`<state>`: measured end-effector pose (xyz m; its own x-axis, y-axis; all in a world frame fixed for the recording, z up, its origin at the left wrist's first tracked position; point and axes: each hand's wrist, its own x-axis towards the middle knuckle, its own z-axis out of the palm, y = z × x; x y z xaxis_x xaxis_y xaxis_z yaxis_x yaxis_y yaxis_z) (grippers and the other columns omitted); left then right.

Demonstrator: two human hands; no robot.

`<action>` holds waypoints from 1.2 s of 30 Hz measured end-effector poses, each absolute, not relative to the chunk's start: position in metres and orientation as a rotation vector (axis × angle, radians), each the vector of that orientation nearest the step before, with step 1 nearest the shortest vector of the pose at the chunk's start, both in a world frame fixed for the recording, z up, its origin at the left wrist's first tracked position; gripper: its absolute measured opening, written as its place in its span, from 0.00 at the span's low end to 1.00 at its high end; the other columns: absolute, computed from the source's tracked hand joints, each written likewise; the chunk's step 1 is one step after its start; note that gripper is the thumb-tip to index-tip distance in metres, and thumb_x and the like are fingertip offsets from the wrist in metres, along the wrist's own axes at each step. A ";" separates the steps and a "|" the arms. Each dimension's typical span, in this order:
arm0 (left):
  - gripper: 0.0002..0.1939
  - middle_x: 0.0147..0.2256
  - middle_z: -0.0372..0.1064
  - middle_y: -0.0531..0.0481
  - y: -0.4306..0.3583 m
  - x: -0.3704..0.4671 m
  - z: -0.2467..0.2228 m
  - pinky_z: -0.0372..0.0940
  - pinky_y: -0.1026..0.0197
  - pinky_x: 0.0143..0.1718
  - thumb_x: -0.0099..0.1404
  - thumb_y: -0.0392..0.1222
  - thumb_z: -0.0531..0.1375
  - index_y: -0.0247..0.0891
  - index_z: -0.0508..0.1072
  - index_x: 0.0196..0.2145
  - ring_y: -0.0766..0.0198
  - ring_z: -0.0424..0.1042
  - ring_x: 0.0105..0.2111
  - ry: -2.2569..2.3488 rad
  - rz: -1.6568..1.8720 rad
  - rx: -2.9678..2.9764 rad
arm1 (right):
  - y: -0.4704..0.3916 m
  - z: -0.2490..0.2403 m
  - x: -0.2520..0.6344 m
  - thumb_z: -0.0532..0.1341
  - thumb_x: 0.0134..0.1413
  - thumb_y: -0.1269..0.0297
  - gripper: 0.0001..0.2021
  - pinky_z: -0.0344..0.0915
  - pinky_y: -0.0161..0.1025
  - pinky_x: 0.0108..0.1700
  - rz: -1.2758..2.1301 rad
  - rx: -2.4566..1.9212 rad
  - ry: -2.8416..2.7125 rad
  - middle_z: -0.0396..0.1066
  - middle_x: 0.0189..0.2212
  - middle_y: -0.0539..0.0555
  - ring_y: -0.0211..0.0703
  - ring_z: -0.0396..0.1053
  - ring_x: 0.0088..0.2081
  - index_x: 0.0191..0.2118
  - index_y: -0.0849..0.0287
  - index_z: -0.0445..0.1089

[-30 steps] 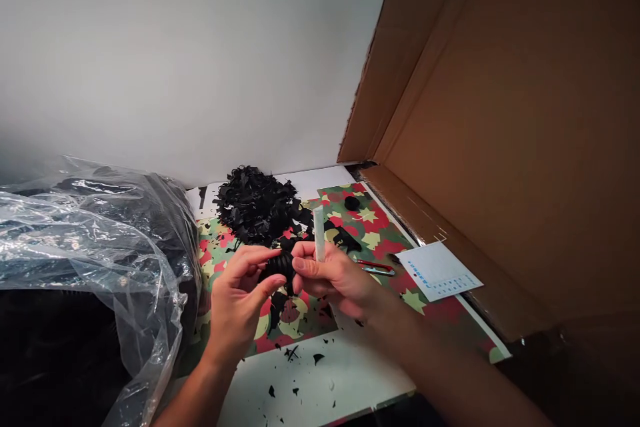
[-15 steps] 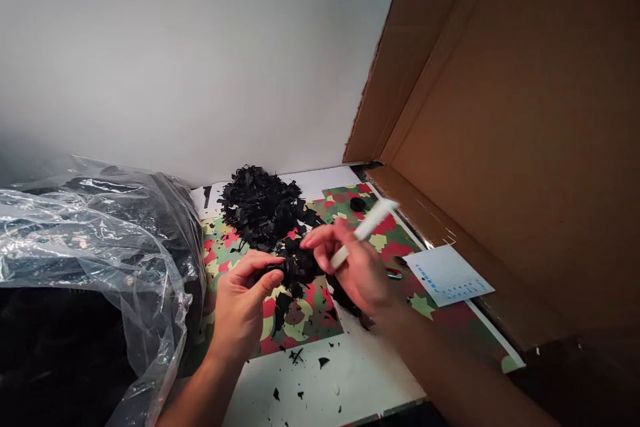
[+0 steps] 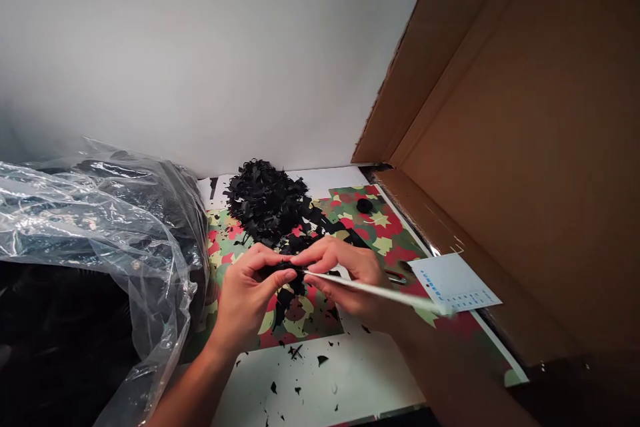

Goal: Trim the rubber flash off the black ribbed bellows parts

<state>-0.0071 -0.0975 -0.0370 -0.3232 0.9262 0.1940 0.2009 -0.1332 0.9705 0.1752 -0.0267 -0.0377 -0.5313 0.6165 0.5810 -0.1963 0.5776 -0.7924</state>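
Observation:
Between the thumb and fingers of my left hand (image 3: 247, 293) is a small black part (image 3: 283, 267), mostly covered by the fingers. My right hand (image 3: 353, 273) grips a slim white stick-like tool (image 3: 385, 291), whose near end points right and is blurred. The tool's thin tip meets the black part, where the fingertips of both hands come close together. Just beyond the hands rises a heap of black scraps (image 3: 267, 203), with loose strips trailing off it to the right.
A clear plastic bag (image 3: 150, 213) of black items stands at left. A camouflage-patterned mat (image 3: 320, 320) covers part of the white table (image 3: 320, 400), dotted with black bits. To the right are a black disc (image 3: 365, 205), a white printed card (image 3: 455, 280) and a cardboard wall (image 3: 540, 147).
My right hand has moved left and turned the white tool from pointing up to lying nearly flat, its tip now at the black part. My left hand still holds the part.

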 end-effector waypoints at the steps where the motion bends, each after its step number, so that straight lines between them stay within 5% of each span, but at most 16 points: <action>1: 0.03 0.26 0.74 0.49 -0.097 -0.007 -0.037 0.66 0.61 0.30 0.54 0.43 0.73 0.43 0.86 0.28 0.61 0.71 0.28 1.520 1.512 1.291 | -0.026 -0.038 0.175 0.66 0.64 0.67 0.05 0.75 0.47 0.46 1.020 -0.321 -1.897 0.82 0.43 0.57 0.47 0.79 0.44 0.34 0.55 0.73; 18: 0.05 0.27 0.74 0.51 -0.099 -0.009 -0.037 0.66 0.64 0.31 0.55 0.41 0.73 0.47 0.87 0.32 0.64 0.72 0.29 1.453 1.493 1.297 | -0.021 -0.048 0.175 0.65 0.65 0.70 0.05 0.72 0.44 0.44 0.806 -0.271 -1.965 0.83 0.43 0.53 0.45 0.80 0.42 0.36 0.53 0.71; 32: 0.06 0.28 0.74 0.50 -0.096 -0.011 -0.037 0.66 0.63 0.32 0.53 0.43 0.74 0.43 0.87 0.32 0.64 0.71 0.29 1.422 1.473 1.266 | -0.018 -0.052 0.164 0.57 0.69 0.74 0.08 0.65 0.46 0.46 0.180 -0.512 -1.964 0.80 0.38 0.56 0.47 0.77 0.39 0.39 0.56 0.70; 36: 0.08 0.29 0.74 0.51 -0.098 -0.009 -0.035 0.66 0.64 0.29 0.52 0.41 0.74 0.42 0.86 0.33 0.65 0.69 0.28 1.388 1.503 1.211 | 0.005 -0.051 0.175 0.60 0.65 0.68 0.09 0.67 0.45 0.44 0.456 -0.753 -1.827 0.76 0.37 0.55 0.48 0.75 0.41 0.31 0.54 0.68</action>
<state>-0.0089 -0.0978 -0.0352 -0.2750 0.9496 0.1506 0.0748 -0.1351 0.9880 0.1749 0.0047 -0.0515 -0.2424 0.6840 0.6880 0.2807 0.7283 -0.6251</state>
